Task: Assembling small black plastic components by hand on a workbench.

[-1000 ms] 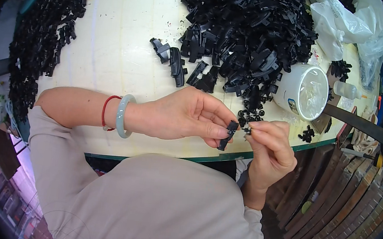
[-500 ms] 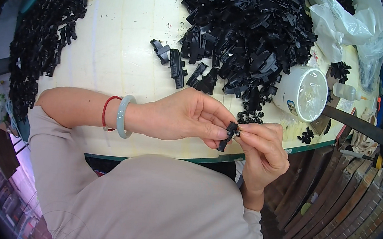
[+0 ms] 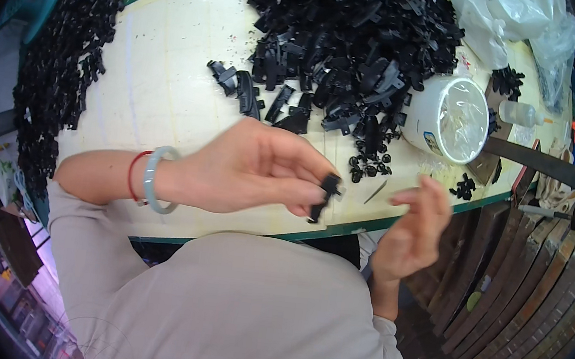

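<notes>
My left hand (image 3: 246, 168) pinches a small black plastic part (image 3: 326, 197) between thumb and fingers, over the table's near edge. A tiny pale bit shows on the part's right side. To the right, my right hand (image 3: 413, 226) is apart from it, with fingers spread, slightly blurred and nothing visible in them. Between the hands a thin grey sliver (image 3: 375, 192) lies on the table. Small round black pieces (image 3: 370, 166) lie just beyond it. Several loose black clip-like parts (image 3: 247, 93) rest past my left hand, before a large heap of black parts (image 3: 353, 38).
Another long heap of small black parts (image 3: 68, 48) covers the table's left side. At the right stand a white tub (image 3: 422, 117) lined with clear plastic and a small clear bottle (image 3: 518, 113). Plastic bags (image 3: 489, 25) lie behind. A small cluster of black pieces (image 3: 466, 188) sits near the right edge.
My right hand has let go of the black part and moved right, its fingers opening. My left hand, still pinching the part, has shifted slightly left. The grey sliver now shows.
</notes>
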Motion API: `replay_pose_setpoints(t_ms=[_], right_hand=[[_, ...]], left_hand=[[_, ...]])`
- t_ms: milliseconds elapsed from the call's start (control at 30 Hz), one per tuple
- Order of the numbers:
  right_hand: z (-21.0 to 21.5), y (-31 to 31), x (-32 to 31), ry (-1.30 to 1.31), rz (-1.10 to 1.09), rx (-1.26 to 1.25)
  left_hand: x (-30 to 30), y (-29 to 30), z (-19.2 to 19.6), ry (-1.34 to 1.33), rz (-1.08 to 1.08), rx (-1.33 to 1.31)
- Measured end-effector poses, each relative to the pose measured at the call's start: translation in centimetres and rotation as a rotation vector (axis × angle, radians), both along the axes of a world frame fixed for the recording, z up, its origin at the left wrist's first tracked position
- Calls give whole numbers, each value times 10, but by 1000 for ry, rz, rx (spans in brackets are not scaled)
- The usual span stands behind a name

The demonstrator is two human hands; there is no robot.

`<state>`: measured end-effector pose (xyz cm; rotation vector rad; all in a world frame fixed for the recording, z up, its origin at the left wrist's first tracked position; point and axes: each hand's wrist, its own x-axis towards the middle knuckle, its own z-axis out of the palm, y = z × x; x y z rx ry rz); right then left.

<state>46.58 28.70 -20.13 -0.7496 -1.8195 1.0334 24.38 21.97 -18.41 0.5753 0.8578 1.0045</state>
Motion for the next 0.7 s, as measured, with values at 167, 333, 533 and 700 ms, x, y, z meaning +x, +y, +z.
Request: replay_pose_setpoints(t_ms=[167,333,533,700], right_hand=[[-6,13,25,-455,-212,196],[-15,2,4,-433,-21,230],[-19,3,-3,-456,8,317],[-21,-8,1,-458,-19,277]], left_hand=[[-60,-9,3,560,117,-145],[-118,-66,-1,916,522,-194],[-140,-78,-5,1214,697,-197],[-105,-58,11,1860,645,287]])
